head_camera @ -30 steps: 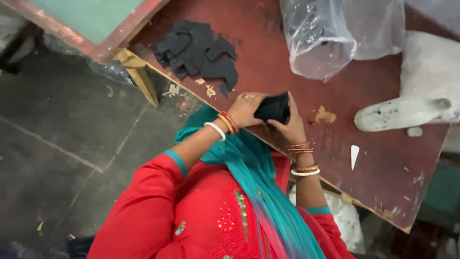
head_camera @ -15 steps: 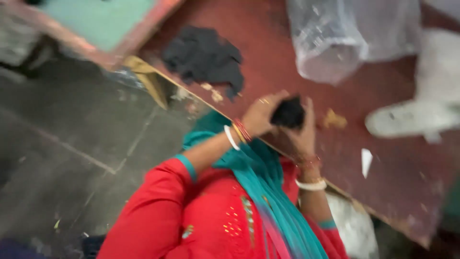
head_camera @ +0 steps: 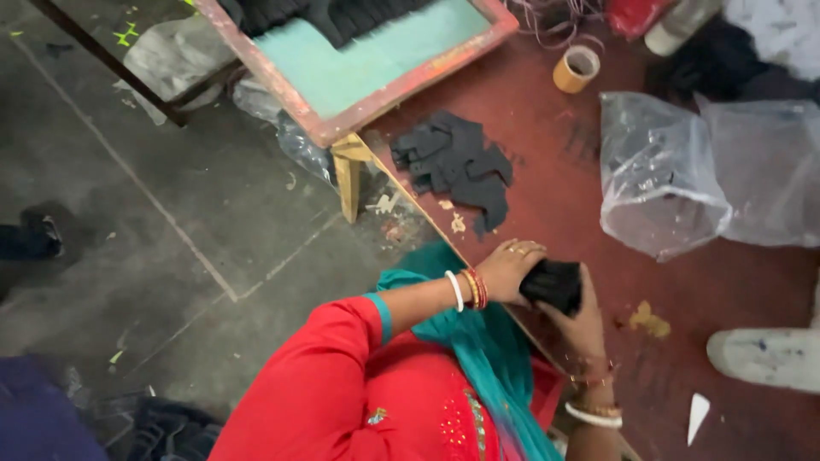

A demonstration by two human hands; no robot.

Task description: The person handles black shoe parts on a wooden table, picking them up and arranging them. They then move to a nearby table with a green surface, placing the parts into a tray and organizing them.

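Note:
My left hand (head_camera: 510, 267) and my right hand (head_camera: 586, 323) are closed together around a small stack of black pieces (head_camera: 553, 284), held just above the near edge of a dark red table (head_camera: 735, 282). Both wrists carry bangles, and a red sleeve and teal scarf fill the bottom of the view. A loose pile of black cut pieces (head_camera: 453, 162) lies flat on the table beyond my hands, apart from them.
Right of the pile sits a crumpled clear plastic bag (head_camera: 658, 179). A tape roll (head_camera: 574, 70) stands further back. A red-framed green board (head_camera: 384, 51) carries more black pieces. A white object (head_camera: 764, 358) and white scrap (head_camera: 698, 414) lie at right. Grey floor is at left.
Both hands keep hold of the black stack in the same grip. The view has swung, so the framed board, tape roll and more of the table's far side now show.

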